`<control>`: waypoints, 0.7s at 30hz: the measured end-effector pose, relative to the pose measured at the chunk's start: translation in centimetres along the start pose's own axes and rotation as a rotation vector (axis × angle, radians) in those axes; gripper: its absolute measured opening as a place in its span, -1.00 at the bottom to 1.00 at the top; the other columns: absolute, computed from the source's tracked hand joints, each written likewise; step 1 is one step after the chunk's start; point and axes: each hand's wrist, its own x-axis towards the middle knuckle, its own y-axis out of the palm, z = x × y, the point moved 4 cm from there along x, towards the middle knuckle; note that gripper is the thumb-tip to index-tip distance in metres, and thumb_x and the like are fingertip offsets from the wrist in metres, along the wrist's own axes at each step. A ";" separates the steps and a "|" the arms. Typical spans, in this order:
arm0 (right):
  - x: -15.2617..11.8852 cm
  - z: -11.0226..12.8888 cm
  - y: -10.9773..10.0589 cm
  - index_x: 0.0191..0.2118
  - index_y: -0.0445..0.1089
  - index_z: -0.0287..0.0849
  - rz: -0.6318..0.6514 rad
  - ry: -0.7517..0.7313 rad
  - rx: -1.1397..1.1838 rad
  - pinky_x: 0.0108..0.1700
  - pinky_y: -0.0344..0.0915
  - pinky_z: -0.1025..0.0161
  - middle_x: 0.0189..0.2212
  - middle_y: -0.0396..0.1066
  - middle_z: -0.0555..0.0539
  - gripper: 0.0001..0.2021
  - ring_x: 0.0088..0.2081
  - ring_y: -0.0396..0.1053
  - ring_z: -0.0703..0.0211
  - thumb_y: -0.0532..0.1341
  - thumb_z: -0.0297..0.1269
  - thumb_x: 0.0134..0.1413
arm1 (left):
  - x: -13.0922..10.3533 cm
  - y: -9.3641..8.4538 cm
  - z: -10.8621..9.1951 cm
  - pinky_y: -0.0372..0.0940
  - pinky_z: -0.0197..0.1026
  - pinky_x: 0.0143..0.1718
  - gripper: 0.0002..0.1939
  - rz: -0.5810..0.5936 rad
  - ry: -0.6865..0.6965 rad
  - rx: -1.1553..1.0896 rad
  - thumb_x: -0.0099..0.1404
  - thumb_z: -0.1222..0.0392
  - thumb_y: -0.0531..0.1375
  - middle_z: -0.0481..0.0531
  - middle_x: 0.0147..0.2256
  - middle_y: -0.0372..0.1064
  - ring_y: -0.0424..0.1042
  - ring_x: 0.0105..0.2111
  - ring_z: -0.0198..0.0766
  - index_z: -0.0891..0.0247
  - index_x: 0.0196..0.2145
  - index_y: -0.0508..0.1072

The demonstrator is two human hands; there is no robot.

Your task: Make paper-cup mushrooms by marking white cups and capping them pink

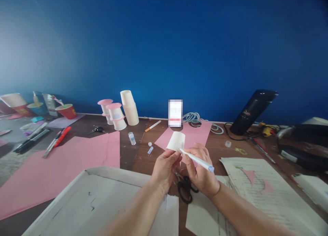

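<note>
Near the middle of the table, my left hand point(165, 167) is closed on the rim of a small white paper cup point(176, 141), which is held upside down and slightly tilted. Pinched in my right hand point(203, 172) is a white pen with a blue end point(200, 161). The pen's front end lies at the cup's lower edge, by my left fingertips; whether it touches the cup I cannot tell. Below my hands lie black-handled scissors point(185, 195), partly hidden. A pink paper sheet point(198, 135) with a round cut-out is behind the cup.
Pink sheets point(84, 154) and a white tray-like board point(110, 201) lie left. Paper cups point(132, 113) and pink-topped cup stacks point(118, 117) stand near the wall. A red cutter point(61, 136) lies further left. Printed papers point(266, 191) and a black bottle point(252, 113) are right.
</note>
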 end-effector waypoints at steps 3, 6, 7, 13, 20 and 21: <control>0.0 0.0 0.0 -0.15 0.27 -0.15 0.002 0.004 -0.008 0.08 0.16 -0.08 -0.31 0.40 -0.08 -0.86 -0.20 0.36 0.08 0.08 -0.41 0.17 | 0.0 0.0 -0.1 0.24 -0.33 -0.32 -0.81 -0.001 0.003 0.003 0.00 0.20 0.37 0.05 -0.45 0.39 0.35 -0.43 -0.38 0.38 -0.46 0.52; 0.0 0.1 0.0 -0.16 0.26 -0.14 0.017 -0.004 -0.006 0.05 0.18 -0.07 -0.32 0.41 -0.08 -0.87 -0.19 0.36 0.06 0.08 -0.39 0.17 | 0.0 0.0 -0.1 0.23 -0.34 -0.37 -0.80 -0.015 0.000 -0.001 -0.02 0.20 0.38 0.04 -0.47 0.38 0.33 -0.47 -0.40 0.39 -0.48 0.50; 0.0 0.1 0.0 -0.16 0.26 -0.14 0.016 -0.006 -0.004 0.05 0.18 -0.07 -0.31 0.41 -0.08 -0.87 -0.19 0.36 0.06 0.08 -0.39 0.17 | 0.0 0.0 -0.1 0.23 -0.34 -0.37 -0.80 -0.018 0.000 -0.004 -0.03 0.20 0.38 0.03 -0.48 0.38 0.33 -0.47 -0.40 0.39 -0.49 0.50; 0.3 0.2 -0.3 -0.17 0.28 -0.16 0.017 -0.005 0.021 0.00 0.20 0.02 -0.30 0.40 -0.08 -0.88 -0.23 0.33 0.10 0.10 -0.42 0.16 | 0.0 0.1 -0.2 0.25 -0.33 -0.32 -0.80 -0.019 0.003 -0.015 -0.03 0.22 0.39 0.05 -0.45 0.40 0.35 -0.44 -0.39 0.40 -0.47 0.51; 0.4 0.3 -0.3 -0.17 0.29 -0.17 0.018 0.005 0.029 -0.06 0.21 0.07 -0.30 0.41 -0.08 -0.88 -0.24 0.32 0.11 0.11 -0.42 0.16 | 0.1 0.0 -0.2 0.25 -0.34 -0.36 -0.77 -0.019 0.003 -0.003 -0.06 0.21 0.40 0.06 -0.46 0.40 0.35 -0.45 -0.39 0.40 -0.47 0.51; 0.4 0.3 -0.3 -0.17 0.30 -0.17 0.017 0.007 0.026 -0.05 0.21 0.06 -0.30 0.41 -0.08 -0.88 -0.24 0.32 0.11 0.10 -0.41 0.16 | 0.1 0.0 -0.2 0.25 -0.34 -0.35 -0.78 -0.021 0.005 -0.002 -0.06 0.21 0.40 0.06 -0.45 0.40 0.35 -0.45 -0.39 0.40 -0.47 0.51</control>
